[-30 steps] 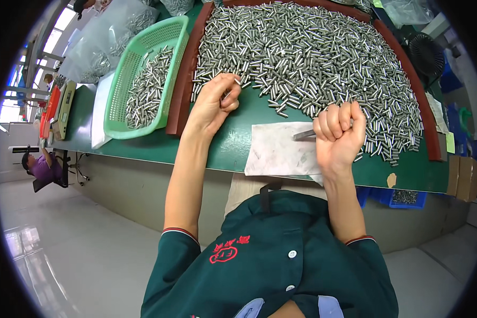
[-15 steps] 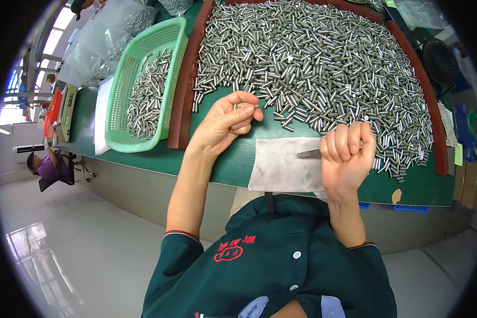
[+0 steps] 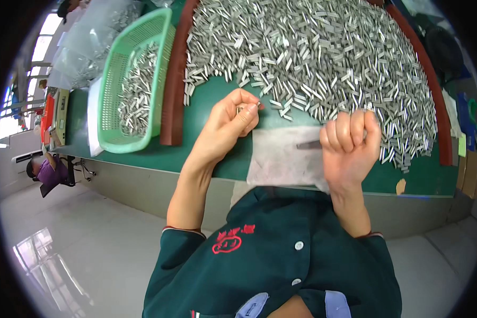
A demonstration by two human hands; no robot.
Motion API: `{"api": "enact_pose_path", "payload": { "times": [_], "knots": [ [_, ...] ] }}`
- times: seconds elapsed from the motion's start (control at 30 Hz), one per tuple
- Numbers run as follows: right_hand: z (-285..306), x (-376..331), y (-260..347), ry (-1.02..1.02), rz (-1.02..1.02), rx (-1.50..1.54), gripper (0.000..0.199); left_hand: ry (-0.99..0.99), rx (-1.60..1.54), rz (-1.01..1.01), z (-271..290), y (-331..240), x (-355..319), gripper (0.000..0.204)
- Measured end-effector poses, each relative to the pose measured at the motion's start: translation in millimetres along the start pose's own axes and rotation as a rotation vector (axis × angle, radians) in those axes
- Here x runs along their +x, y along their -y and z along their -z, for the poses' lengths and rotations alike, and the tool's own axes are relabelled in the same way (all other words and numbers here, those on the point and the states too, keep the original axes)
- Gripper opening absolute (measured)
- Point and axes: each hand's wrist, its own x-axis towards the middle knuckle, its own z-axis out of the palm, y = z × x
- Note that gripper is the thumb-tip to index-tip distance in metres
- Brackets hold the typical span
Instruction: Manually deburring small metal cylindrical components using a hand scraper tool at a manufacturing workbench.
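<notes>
Bright window [image 3: 41,49] glare at left, glossy floor [image 3: 33,246] reflections, motion-smeared metal pins [image 3: 323,63], bowed table [image 3: 429,189] edge, black fisheye rim

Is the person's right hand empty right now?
No, the right hand is closed around a grey metal tool, whose end juts out leftward over the smudged white sheet.

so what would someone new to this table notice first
Probably the heap of metal pins, spread across the green table between red strips. Next, the green basket with more pins, left of the heap. Then the left hand, pinching a small shiny piece near the heap's front edge, and the right hand, gripping a dark tool over the white cloth.
</notes>
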Motion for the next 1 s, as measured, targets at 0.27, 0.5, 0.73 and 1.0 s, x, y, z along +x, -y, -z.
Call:
{"api": "enact_pose_path", "payload": {
  "times": [0.27, 0.5, 0.73, 1.0],
  "knots": [
    [-1.3, 0.6, -2.1, 0.091, 0.029, -0.047, 0.038, -0.126, 1.063, -0.285, -52.0, 14.9, -44.3, 0.009],
    [-1.7, -9.2, -19.0, 0.117, 0.036, -0.201, 0.039, -0.185, 1.157, -0.307, -59.4, 24.8, -44.8, 0.012],
    [-0.5, -10.3, -22.4, 0.052, 0.026, -0.133, 0.04, -0.237, 1.063, -0.32, -61.0, 23.9, -44.6, 0.012],
    [-0.5, -9.1, -21.9, 0.065, 0.004, -0.194, 0.039, -0.263, 1.017, -0.341, -59.7, 26.2, -44.0, 0.012]
  ]
}}
